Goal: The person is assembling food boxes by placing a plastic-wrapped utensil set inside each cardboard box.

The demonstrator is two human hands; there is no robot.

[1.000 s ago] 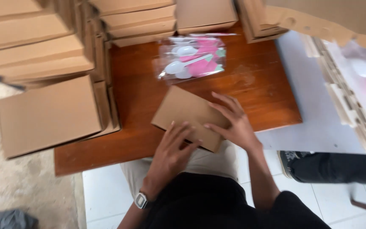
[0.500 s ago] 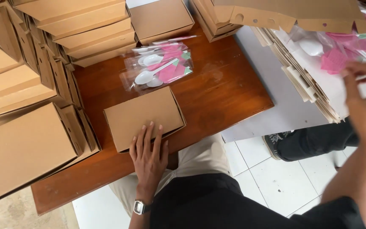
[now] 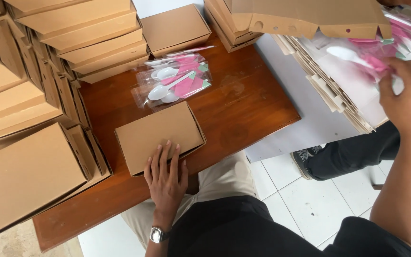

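My left hand (image 3: 165, 175) lies flat with fingers spread on the near edge of a closed brown cardboard box (image 3: 160, 134) on the wooden table (image 3: 243, 102). Just beyond the box lie clear plastic packets of white spoons and pink napkins (image 3: 174, 82). My right hand (image 3: 407, 97) is stretched out to the right, over a heap of the same cutlery packets (image 3: 381, 54) lying on a pile of flat cardboard sheets (image 3: 336, 93). Its fingers curl around one packet there.
Stacks of closed brown boxes (image 3: 79, 35) fill the left and back of the table, with more leaning at the left (image 3: 22, 166). A folded box flap (image 3: 305, 16) hangs over the right pile. Another person's dark trouser leg and shoe (image 3: 331, 154) rest on the white tiled floor.
The box was pressed shut under both hands. My right hand has swung right to the cutlery pile. My left hand stays on the box.
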